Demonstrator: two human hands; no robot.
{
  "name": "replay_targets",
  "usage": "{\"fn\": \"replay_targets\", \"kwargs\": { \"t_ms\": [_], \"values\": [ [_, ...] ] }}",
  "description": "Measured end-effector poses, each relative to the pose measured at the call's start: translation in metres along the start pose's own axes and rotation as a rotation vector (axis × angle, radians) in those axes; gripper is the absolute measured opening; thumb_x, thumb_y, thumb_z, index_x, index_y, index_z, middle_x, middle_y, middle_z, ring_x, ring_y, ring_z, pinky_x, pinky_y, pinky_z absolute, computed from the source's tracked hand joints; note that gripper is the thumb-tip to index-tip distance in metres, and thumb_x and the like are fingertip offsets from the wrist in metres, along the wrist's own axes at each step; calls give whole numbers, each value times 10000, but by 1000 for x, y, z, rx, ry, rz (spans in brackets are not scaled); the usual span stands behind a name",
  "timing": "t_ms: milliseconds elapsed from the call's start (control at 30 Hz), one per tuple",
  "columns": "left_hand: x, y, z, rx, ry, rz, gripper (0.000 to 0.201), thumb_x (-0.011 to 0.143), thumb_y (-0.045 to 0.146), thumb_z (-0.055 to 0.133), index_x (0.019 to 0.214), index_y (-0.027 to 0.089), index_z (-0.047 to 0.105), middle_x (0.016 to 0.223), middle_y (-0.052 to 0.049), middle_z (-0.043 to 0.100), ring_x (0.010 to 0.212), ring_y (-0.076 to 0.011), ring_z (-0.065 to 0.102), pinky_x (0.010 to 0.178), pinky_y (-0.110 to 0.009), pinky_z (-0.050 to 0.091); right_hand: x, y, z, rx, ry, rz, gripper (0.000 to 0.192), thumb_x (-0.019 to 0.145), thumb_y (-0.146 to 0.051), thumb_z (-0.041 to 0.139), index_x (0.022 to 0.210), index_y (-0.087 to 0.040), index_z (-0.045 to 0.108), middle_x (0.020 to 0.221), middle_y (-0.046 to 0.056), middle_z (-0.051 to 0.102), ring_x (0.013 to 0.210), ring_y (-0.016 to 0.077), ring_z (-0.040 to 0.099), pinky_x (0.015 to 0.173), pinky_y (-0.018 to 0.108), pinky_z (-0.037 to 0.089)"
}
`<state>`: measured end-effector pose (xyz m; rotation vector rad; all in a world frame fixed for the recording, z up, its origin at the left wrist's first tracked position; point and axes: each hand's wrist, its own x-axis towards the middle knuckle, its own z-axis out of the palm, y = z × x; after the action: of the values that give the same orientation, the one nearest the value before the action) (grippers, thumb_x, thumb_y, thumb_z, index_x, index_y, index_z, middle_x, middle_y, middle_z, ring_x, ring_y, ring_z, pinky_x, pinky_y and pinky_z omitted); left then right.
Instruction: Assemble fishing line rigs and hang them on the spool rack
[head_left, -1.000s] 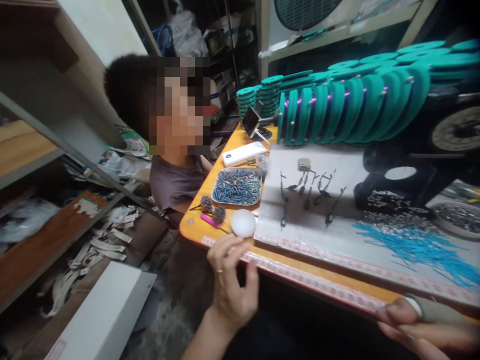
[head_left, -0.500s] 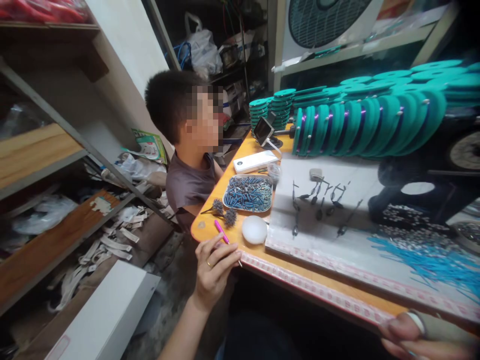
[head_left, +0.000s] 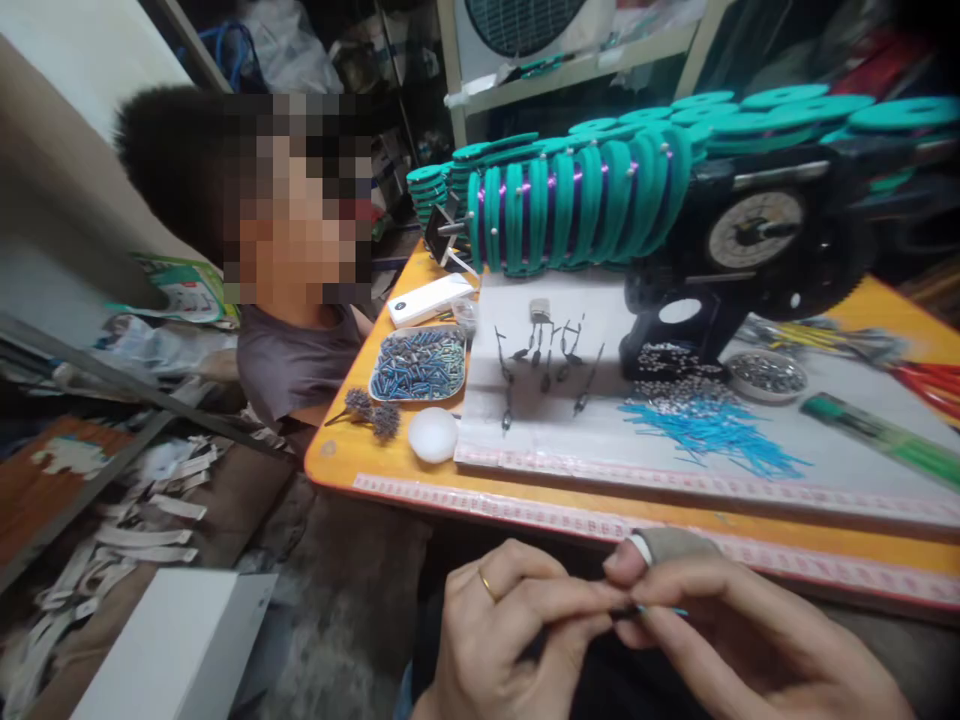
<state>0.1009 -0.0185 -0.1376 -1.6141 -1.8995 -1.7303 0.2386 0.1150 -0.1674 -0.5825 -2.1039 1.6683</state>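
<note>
The left hand (head_left: 517,630) and the right hand (head_left: 757,620) both pinch a small dark piece (head_left: 624,611) (a blue tip (head_left: 670,610) pokes out) in front of the near edge of the surface (head_left: 330,462). A slackened pinch could drop it into the darkness below. Between the blue strips (head_left: 705,435) and dark swivels (head_left: 547,372), the pale board (head_left: 600,440) offers bare room.
</note>
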Motion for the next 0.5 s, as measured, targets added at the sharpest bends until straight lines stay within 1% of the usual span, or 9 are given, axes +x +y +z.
{"fn": "replay_targets", "kwargs": {
  "t_ms": [100, 133, 233, 300, 367, 500],
  "values": [
    [-1, 1, -2, 10, 0, -18, 138, 859, 63, 677, 955, 147, 731, 742, -38, 704, 638, -102, 652, 600, -175, 532, 1, -2, -6, 87, -104, 51, 151, 816, -295, 711, 911, -179, 702, 1021, 79, 678, 778, 109, 709, 746, 142, 600],
    [0, 2, -3, 23, -2, -17, 131, 860, 63, 675, 945, 144, 731, 741, -38, 701, 637, -101, 650, 599, -176, 529, 1, -4, -6, 95, -117, 53, 141, 815, -288, 711, 911, -184, 705, 1021, 78, 678, 788, 110, 710, 755, 146, 600],
    [1, 5, -4, 55, -25, -11, 109, 861, 65, 670, 924, 130, 729, 741, -43, 693, 627, -101, 644, 588, -177, 524, 2, -10, -5, 78, -81, 31, 119, 789, -282, 734, 868, -194, 716, 918, 61, 687, 765, 101, 708, 735, 112, 585],
    [2, 6, -4, 60, -45, -4, 107, 857, 58, 670, 920, 125, 727, 737, -45, 689, 620, -102, 643, 581, -177, 525, 2, -14, -3, 68, -28, 35, 130, 771, -306, 753, 831, -194, 722, 844, 52, 681, 738, 94, 703, 714, 87, 572],
    [4, 6, -4, 59, -49, 1, 108, 863, 60, 666, 924, 127, 724, 734, -45, 688, 621, -103, 647, 583, -178, 528, 2, -15, -2, 82, -5, 45, 150, 774, -332, 750, 814, -191, 721, 827, 54, 674, 718, 93, 696, 702, 89, 571],
    [5, 5, -4, 78, -57, 8, 98, 870, 71, 665, 924, 126, 726, 732, -47, 691, 628, -107, 654, 587, -183, 526, 4, -12, -4, 58, -64, 14, 127, 800, -302, 722, 862, -191, 720, 863, 63, 685, 755, 106, 707, 731, 112, 582]
  ]
}}
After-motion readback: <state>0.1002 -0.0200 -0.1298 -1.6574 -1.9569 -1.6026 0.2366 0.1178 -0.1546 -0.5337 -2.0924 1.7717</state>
